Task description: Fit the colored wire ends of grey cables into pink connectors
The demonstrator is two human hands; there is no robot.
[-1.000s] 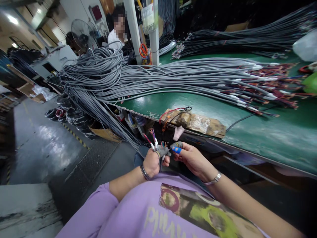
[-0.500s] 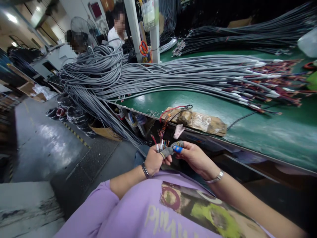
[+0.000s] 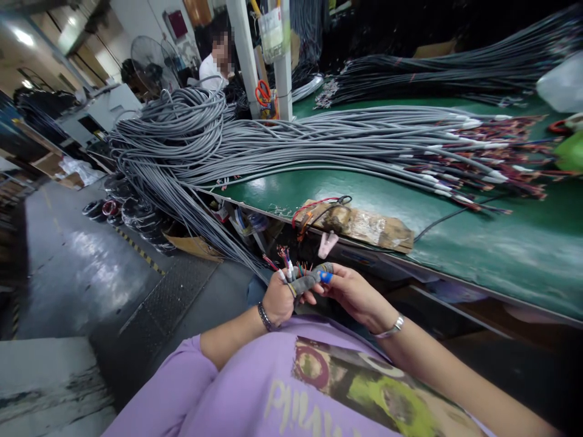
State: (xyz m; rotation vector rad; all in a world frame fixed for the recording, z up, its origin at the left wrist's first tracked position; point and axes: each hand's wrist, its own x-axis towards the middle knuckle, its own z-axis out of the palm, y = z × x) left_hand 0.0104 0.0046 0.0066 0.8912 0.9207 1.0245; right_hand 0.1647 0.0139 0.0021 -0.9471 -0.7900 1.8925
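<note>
My left hand (image 3: 281, 297) is closed around the ends of several grey cables; white collars and coloured wire ends (image 3: 286, 258) stick up above its fingers. Grey finger covers with a yellow edge show on both hands. Close beside it, my right hand (image 3: 348, 285) pinches at the same wires, its thumb wrapped in blue tape. The thumb and forefinger meet at the left hand's fingertips, hiding what lies between them. Thin orange and green wires stand just behind the covered fingers. The grey cables (image 3: 223, 233) run from my left hand up to the bench.
Many grey cables (image 3: 319, 142) with stripped ends lie along the green bench (image 3: 455, 243). At its near edge sit a taped cardboard piece (image 3: 368, 226) with red and black leads and a pink clip (image 3: 328, 244). A post (image 3: 283, 79) rises behind. A co-worker (image 3: 214, 64) sits further back.
Both hands have shifted slightly left and stay together at the wires. The wire ends in my left hand now lean further left. The view has moved a little.
</note>
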